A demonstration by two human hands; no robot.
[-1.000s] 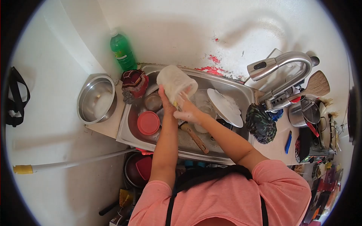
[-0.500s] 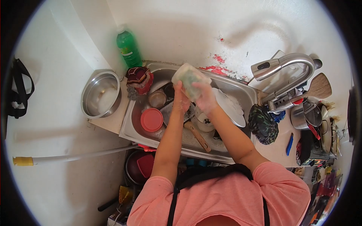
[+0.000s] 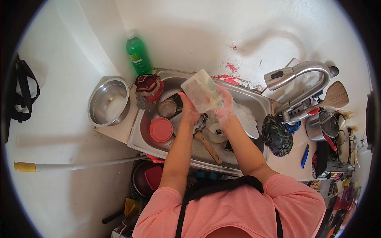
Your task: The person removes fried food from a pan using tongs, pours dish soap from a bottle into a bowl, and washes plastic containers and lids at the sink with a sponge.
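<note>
A translucent plastic container (image 3: 198, 89), tilted, is held up over the sink (image 3: 139, 137). My left hand (image 3: 191, 113) supports its lower left side, thumb raised beside the wall. Foam covers my right hand (image 3: 224, 105), which grips the container's right end; some of its fingers are blurred behind the clear plastic. A faint green patch shows there, too unclear to name. Below my hands lie a wooden-handled utensil (image 3: 208, 148), a clear round vessel (image 3: 216, 131) and white dishes (image 3: 247, 121). A red round lid or bowl (image 3: 161, 129) sits at the left.
A steel basin (image 3: 109, 102) and a green bottle (image 3: 139, 55) stand left of the sink. The faucet (image 3: 305, 71) arches in from the right, near a dark patterned bundle (image 3: 276, 135), a blue-handled tool (image 3: 304, 156) and steel pots (image 3: 315, 127).
The container has turned and tilted, showing more of its side. My right hand has shifted right and the green patch is less visible. My left thumb has moved off the container's front.
</note>
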